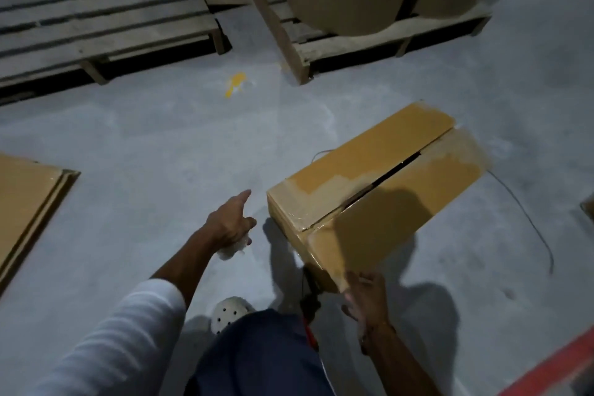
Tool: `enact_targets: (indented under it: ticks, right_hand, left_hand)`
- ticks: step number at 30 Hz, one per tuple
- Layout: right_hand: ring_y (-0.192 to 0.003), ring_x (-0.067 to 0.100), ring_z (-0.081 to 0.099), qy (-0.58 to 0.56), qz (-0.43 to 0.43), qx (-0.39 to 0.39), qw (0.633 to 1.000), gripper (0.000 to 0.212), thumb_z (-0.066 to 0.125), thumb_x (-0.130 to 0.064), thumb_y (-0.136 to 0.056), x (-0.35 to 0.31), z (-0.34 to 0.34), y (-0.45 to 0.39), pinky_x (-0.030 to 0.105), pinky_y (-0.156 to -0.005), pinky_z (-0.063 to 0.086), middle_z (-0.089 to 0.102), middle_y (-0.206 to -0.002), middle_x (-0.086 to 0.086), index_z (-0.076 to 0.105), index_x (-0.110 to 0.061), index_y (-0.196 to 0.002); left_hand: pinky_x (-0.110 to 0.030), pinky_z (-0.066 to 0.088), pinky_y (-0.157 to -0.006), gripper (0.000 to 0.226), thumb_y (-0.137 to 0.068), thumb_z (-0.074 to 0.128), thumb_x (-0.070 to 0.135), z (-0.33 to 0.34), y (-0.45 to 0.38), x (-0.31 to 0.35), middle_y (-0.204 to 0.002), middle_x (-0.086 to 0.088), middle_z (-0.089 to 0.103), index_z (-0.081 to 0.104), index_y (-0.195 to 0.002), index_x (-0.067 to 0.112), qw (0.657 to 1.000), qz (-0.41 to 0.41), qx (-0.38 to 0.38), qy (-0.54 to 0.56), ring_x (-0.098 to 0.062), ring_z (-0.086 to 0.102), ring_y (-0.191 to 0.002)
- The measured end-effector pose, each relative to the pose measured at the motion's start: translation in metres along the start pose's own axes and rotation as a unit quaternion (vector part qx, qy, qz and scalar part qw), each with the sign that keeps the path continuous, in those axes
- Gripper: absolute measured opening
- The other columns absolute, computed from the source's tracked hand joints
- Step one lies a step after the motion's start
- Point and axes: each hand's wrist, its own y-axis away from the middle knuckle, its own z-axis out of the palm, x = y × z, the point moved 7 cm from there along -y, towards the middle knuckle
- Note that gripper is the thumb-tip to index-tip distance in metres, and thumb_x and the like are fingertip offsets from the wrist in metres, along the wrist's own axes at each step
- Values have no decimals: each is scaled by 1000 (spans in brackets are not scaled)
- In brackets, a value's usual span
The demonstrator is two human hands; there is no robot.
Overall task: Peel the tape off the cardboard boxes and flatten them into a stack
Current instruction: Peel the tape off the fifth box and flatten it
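One box (376,183) lies at three o'clock; the right hand (366,297) touches its near corner with loose fingers, while the left hand (229,223) clutches crumpled tape (229,249).

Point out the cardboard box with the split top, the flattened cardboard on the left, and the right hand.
cardboard box (379,177): head view, on its top flap.
flattened cardboard (29,202): head view, on the top sheet.
right hand (366,297): head view, on its back.

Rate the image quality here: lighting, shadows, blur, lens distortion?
Head view: dim, with hard shadows falling across the cardboard box and the floor; soft overall, right hand slightly motion-blurred, left hand clearer; wide-angle bending shows in the pallets' edges; faint sheen on the box tape.
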Motion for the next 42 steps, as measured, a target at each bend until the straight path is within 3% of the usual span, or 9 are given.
enact_targets:
  ticks: [7,11,16,23,26,29,35,38,42]
  right_hand:
    - [-109,22,58,-164,15,23,986,85,74,-4,-88,5,9,2,51,-94,53,48,-137,5,22,-32,-150]
    - [-123,10,59,-142,-50,-63,987,87,81,-28,-76,-5,21,11,38,-97,50,55,-141,-18,36,-49,-147]
    - [-123,6,60,-127,-129,-82,980,77,78,-27,-88,-38,21,23,39,-102,49,57,-139,-24,37,-53,-147]
    - [-126,24,62,-192,-209,-146,948,78,76,-62,-75,-141,21,86,49,-102,50,62,-140,-8,49,-42,-145]
    - [-119,20,65,-159,-273,-180,932,43,63,-45,-95,-194,28,126,49,-98,53,68,-130,-7,57,-37,-137]
    - [-115,10,66,-116,-331,-233,907,29,53,-38,-102,-240,47,175,31,-88,53,71,-119,-17,58,-36,-131]
    - [-97,-1,71,-4,-376,-351,858,46,60,-29,-100,-258,132,275,12,-68,53,74,-111,-11,47,-31,-144]
    - [-104,8,70,63,-373,-395,837,54,63,-32,-98,-230,181,312,19,-74,56,72,-117,-5,43,-32,-149]
    - [-121,18,60,153,-392,-401,813,57,64,-45,-95,-185,224,344,50,-101,51,62,-135,-4,39,-47,-146]
  left_hand:
    - [-54,49,-104,85,-90,62,21,33,-85,-1,-163,-7,30,15,-159,28,999,3,-16,50,-38,63,-119]
    - [-55,54,-94,49,-90,62,11,41,-98,11,-126,-13,61,49,-135,27,995,18,-35,96,-39,67,-102]
    - [-45,59,-81,44,-94,60,12,-5,-73,45,-124,-5,62,54,-128,39,989,78,44,118,-32,69,-99]
    - [-55,52,-99,51,-93,59,11,-136,70,100,-138,10,57,55,-134,40,959,189,181,114,-27,64,-115]
    - [-51,56,-92,53,-95,61,12,-186,148,90,-142,13,55,52,-140,40,945,200,232,116,-11,70,-101]
    - [-38,58,-85,55,-96,62,10,-226,224,66,-143,15,55,52,-143,36,930,205,278,126,8,69,-88]
    - [-34,63,-67,49,-95,63,5,-276,375,-22,-131,15,64,58,-138,28,896,150,361,210,-27,72,-89]
    - [-33,63,-64,48,-93,66,8,-273,427,-89,-130,11,64,57,-137,25,878,82,385,272,-26,72,-75]
    - [-31,60,-58,49,-88,68,8,-244,473,-170,-130,-1,66,61,-134,22,846,27,398,354,-14,69,-65]
